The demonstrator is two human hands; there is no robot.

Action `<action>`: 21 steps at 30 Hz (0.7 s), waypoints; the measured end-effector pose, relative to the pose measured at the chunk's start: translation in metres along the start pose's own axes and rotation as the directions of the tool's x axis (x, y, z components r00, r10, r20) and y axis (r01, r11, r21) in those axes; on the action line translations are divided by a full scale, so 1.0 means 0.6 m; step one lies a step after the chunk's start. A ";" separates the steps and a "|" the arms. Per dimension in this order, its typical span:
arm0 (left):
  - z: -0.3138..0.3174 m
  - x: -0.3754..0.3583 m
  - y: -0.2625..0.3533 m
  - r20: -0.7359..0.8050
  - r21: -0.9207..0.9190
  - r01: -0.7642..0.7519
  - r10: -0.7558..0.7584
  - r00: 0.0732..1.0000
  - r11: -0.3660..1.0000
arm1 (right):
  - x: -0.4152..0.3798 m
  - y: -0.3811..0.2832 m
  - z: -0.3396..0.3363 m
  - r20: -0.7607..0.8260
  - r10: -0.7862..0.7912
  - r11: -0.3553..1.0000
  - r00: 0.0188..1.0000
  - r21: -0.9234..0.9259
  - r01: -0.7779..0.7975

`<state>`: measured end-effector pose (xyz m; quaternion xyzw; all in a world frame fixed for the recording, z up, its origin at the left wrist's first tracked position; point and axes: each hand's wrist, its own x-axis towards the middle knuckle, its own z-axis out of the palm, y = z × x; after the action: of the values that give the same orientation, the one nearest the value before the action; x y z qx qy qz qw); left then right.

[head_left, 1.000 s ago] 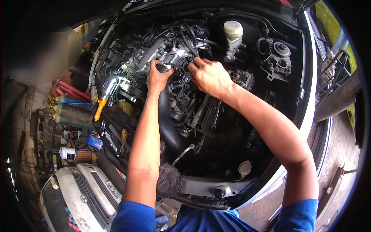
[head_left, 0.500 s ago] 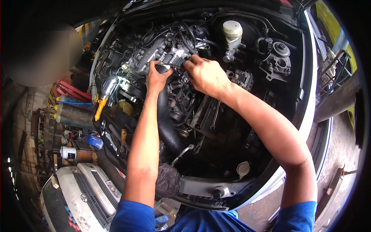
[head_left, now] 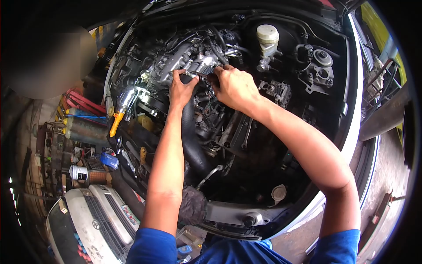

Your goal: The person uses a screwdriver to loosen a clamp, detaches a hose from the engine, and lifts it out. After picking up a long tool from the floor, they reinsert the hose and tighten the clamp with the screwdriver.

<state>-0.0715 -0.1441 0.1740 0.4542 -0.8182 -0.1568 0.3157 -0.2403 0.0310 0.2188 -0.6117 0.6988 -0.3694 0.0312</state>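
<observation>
A thick black hose rises through the engine bay to a metal fitting on the engine. My left hand grips the upper end of this hose, thumb and forefinger on either side of it by what looks like a metal clamp. In my right hand is the dark handle of what looks like a screwdriver. Its thin shaft points left towards the hose end between my hands. The tip is too small to make out, and my right fingers partly hide the handle.
A lit work lamp with an orange handle rests at the bay's left. Wrenches lie right of the hose. A white-capped reservoir stands at the back. A white car front bumper lies lower left; a person is at upper left.
The view has shifted slightly, so the engine bay sits a little further right and lower. Both hands stay at the hose end; my right hand has turned slightly around the handle.
</observation>
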 end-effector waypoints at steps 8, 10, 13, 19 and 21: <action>0.007 0.003 -0.022 0.021 -0.035 -0.057 0.058 0.998 0.998 | -0.021 0.012 -0.013 -0.003 -0.211 0.966 0.978 -0.151 0.208; 0.003 0.003 -0.014 0.061 0.017 -0.046 0.045 0.997 0.999 | -0.020 0.014 -0.024 -0.025 -0.235 0.963 0.972 -0.144 0.229; -0.008 -0.034 0.013 0.114 0.329 0.061 -0.104 0.988 0.942 | -0.013 0.023 -0.040 0.026 -0.209 0.967 0.978 -0.143 0.210; -0.009 -0.036 0.031 0.161 0.466 0.080 -0.173 0.972 0.881 | 0.000 0.021 -0.100 0.016 -0.235 0.958 0.972 -0.166 0.234; -0.013 -0.018 0.008 0.199 0.463 -0.008 -0.095 0.975 0.887 | 0.002 0.005 -0.143 0.164 -0.183 0.958 0.969 -0.194 0.213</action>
<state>-0.0655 -0.1320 0.1783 0.5145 -0.8510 -0.0138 0.1046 -0.2854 0.0708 0.2801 -0.7038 0.6649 -0.2495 -0.0203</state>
